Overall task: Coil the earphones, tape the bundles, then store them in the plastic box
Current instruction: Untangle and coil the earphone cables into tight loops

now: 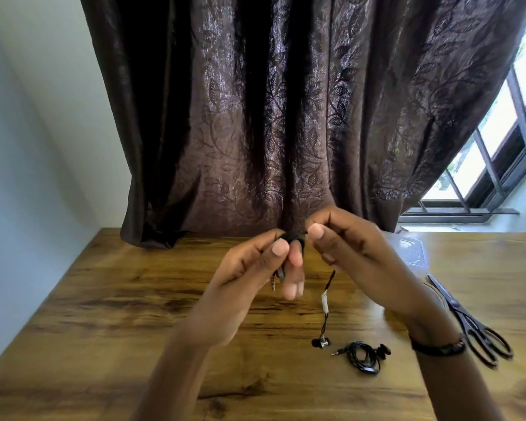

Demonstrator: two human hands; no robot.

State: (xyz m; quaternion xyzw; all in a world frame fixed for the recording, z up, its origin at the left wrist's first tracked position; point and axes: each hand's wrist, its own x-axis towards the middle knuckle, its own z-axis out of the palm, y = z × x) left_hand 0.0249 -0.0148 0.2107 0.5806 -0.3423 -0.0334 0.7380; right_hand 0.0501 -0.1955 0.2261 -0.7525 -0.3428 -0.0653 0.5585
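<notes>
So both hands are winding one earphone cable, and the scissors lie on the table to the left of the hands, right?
Not quite: the head view shows the scissors on the table to the right of the hands, beside the right hand's wrist. Both hands, the left hand too, are winding one earphone cable.

One view only, head-worn, wide-angle. Looks forward and slightly down from the person's own position, across a wooden table toward a dark curtain hanging at the far edge. Both forearms enter from the bottom edge; left hand and right hand sit close to the lens, near frame centre. Lens distortion bends the wall at left and the window at right, both leaning inward. Table fills the lower half; curtain fills the upper half.
</notes>
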